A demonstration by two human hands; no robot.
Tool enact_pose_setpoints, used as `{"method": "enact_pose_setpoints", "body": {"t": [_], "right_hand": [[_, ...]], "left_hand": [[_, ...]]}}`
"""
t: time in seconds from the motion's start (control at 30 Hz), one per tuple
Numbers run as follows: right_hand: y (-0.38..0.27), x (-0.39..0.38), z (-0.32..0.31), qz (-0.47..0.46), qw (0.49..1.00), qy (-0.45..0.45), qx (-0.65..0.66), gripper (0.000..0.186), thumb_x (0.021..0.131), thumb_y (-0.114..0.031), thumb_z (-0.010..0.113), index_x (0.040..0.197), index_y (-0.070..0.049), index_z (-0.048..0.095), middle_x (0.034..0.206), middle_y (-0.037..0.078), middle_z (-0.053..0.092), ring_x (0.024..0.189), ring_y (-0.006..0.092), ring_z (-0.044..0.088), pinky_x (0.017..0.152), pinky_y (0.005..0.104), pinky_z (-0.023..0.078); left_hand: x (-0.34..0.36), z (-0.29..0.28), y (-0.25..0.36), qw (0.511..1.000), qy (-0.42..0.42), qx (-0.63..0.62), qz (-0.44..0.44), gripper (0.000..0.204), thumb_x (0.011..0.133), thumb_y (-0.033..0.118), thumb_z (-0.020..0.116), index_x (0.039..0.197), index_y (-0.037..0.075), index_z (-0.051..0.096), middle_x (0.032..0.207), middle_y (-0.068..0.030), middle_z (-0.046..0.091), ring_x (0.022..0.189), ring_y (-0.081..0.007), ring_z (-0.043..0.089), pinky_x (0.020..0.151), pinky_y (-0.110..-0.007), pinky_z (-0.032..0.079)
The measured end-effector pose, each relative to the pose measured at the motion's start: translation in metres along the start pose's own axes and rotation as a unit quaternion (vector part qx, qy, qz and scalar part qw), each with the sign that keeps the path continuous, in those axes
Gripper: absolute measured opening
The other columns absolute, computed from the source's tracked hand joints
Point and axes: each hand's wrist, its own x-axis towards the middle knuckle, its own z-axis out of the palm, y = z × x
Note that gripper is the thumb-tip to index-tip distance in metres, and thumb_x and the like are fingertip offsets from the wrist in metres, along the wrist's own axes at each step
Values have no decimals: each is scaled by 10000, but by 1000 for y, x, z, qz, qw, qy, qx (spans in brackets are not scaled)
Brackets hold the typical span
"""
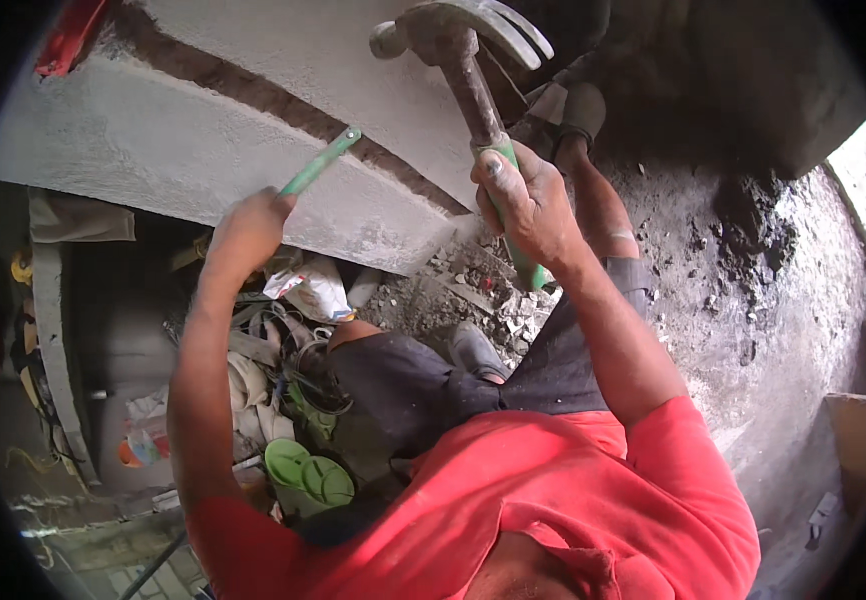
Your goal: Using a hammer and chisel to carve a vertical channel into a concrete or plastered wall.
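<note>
My right hand (pixel 528 205) is wrapped round the green grip of a claw hammer (pixel 473 95), raised with its worn metal head uppermost. My left hand (pixel 248 232) is closed on a narrow, flat green bar (pixel 323 162); its rounded end, with a small round mark, points up and right. The bar's far end overlaps a long groove (pixel 253 92) cut into a grey plastered slab (pixel 143 125). Whether it touches the groove I cannot tell. The hammer head is apart from the bar, and my left fingers hide the bar's lower end.
Broken rubble (pixel 493 300) lies below the slab near my feet. Under my left arm are a white bag (pixel 318 290), tangled cords and green sandals (pixel 308 475). A red object (pixel 71 38) sits at the slab's upper left. Rough grey ground (pixel 753 330) spreads to the right.
</note>
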Motion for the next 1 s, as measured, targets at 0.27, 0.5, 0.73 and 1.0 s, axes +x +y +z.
{"method": "enact_pose_setpoints", "body": {"t": [0.27,0.5,0.73,1.0], "right_hand": [[82,15,54,36,994,50,-92,500,978,-510,561,964,-13,609,691,55,571,622,153,534,589,351,466],[11,24,49,26,996,30,-75,507,958,-458,595,923,46,631,732,257,625,698,332,633,700,436,500],[75,42,55,-49,983,57,-168,508,949,-474,601,945,32,641,732,262,625,671,362,647,693,456,505],[76,-5,40,127,981,21,-144,570,966,-513,565,982,54,626,718,248,616,685,328,612,710,467,486]], "left_hand": [[23,-22,20,999,-22,26,15,406,1013,365,475,977,-9,629,946,-292,654,960,-496,606,812,-574,466],[11,7,-31,990,-15,22,136,459,1014,392,464,983,-32,636,910,-289,644,921,-517,590,819,-565,447],[17,3,-10,995,-13,-83,54,439,1018,395,472,936,-16,601,891,-308,619,924,-520,585,782,-572,440],[-18,133,-25,966,213,-143,16,427,1019,408,497,929,-5,553,822,-311,595,829,-531,579,675,-575,441]]}}
